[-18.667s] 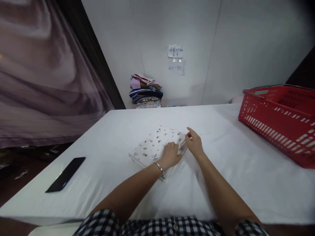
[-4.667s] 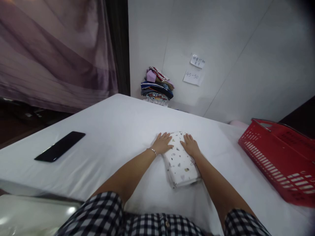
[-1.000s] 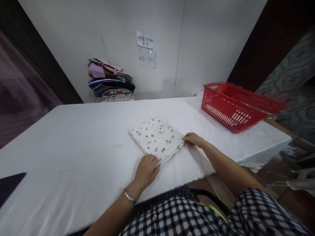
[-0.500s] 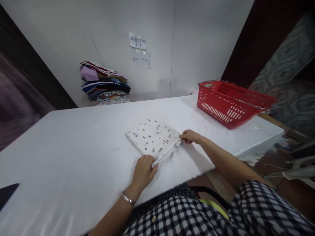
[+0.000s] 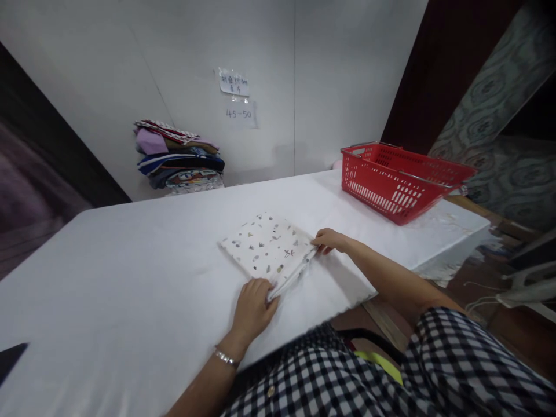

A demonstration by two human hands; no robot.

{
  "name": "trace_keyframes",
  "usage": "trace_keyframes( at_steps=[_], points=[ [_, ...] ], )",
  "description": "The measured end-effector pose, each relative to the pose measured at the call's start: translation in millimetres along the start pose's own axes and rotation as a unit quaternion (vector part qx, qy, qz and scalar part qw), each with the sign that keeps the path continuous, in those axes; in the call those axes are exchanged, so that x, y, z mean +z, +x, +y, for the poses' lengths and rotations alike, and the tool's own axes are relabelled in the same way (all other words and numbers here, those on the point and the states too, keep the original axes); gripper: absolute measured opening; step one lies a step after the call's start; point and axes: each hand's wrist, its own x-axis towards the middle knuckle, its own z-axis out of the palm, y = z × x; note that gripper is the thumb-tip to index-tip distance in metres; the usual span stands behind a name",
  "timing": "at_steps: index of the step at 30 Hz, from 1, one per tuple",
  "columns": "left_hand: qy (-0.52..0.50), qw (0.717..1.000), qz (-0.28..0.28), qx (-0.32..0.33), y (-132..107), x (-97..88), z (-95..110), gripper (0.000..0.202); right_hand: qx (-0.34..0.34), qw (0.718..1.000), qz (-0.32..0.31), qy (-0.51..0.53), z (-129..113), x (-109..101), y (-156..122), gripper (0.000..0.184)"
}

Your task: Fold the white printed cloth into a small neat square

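A folded white cloth [image 5: 264, 246] printed with small grey, green and brown motifs lies on the white-covered table [image 5: 130, 272], turned at an angle to me. My left hand [image 5: 255, 307], a silver bracelet on its wrist, grips the cloth's near corner between thumb and fingers. At the right corner, my right hand [image 5: 330, 240] pinches the same edge. Between the two hands this edge is slightly raised and shows layers of fabric. What kind of cloth item it is, I cannot tell.
A red plastic basket [image 5: 377, 188] with metal handles stands at the table's back right. Against the wall at the back left is a stack of folded clothes [image 5: 180, 159]. Two paper signs [image 5: 238, 114] hang on the wall. Something dark [image 5: 11, 359] lies at the left edge.
The view has shifted slightly, so the basket and the stack appear a little further left. Both hands keep hold of the same cloth corners, with hardly any movement.
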Motion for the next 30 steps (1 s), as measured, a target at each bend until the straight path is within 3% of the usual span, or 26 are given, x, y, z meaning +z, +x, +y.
trace_keyframes(
  at_steps=[7, 15, 23, 30],
  points=[
    [-0.002, 1.0, -0.002, 0.013, -2, 2.0, -1, 0.014, -0.016, 0.996, 0.07, 0.045, 9, 7, 8, 0.02],
    [-0.015, 1.0, -0.016, -0.001, -3, 1.3, 3, 0.012, -0.006, 0.998, 0.063, -0.021, 21, 6, 10, 0.014],
    [-0.042, 0.999, -0.024, -0.017, -4, -4.6, 8, 0.013, -0.051, 0.991, 0.061, -0.104, 10, 12, 18, 0.056],
    [-0.097, 0.994, 0.027, -0.035, -3, -10.5, 7, 0.019, -0.054, 0.983, 0.041, -0.169, 10, 15, 31, 0.057]
  ],
)
